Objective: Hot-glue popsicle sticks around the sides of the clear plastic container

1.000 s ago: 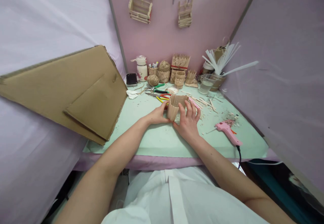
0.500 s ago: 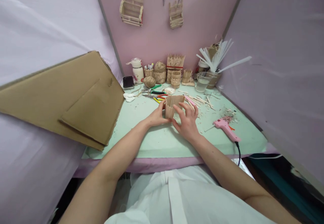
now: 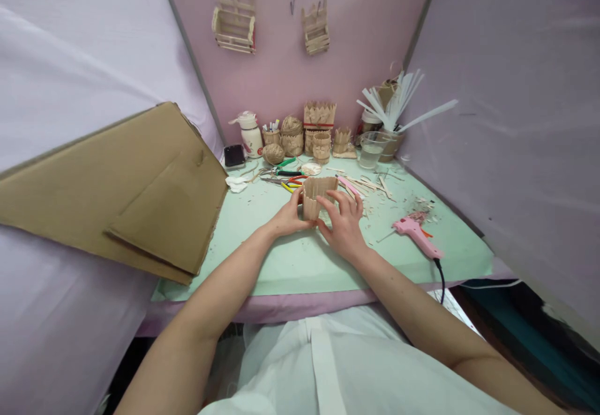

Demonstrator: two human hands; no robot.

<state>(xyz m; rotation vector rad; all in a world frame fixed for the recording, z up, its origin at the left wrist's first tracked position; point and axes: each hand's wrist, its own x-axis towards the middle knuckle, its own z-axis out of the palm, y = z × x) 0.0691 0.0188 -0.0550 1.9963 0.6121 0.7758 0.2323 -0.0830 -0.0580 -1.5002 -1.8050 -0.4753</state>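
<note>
Wooden-stick cup (image 3: 310, 207): we are clamping it in our left grip (image 3: 285, 218), ideally pressing gently; whether our spread right grip (image 3: 345, 227) is clamping too, we cannot tell.

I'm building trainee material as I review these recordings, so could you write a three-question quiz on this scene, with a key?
1. True or false: the pink glue gun lies on the table.

2. Which thing is between the left hand and the right hand?
A) twine ball
B) open wooden-stick container
C) white bottle

3. How many slatted wooden racks hang on the pink wall?

Key:
1. True
2. B
3. Two
</note>
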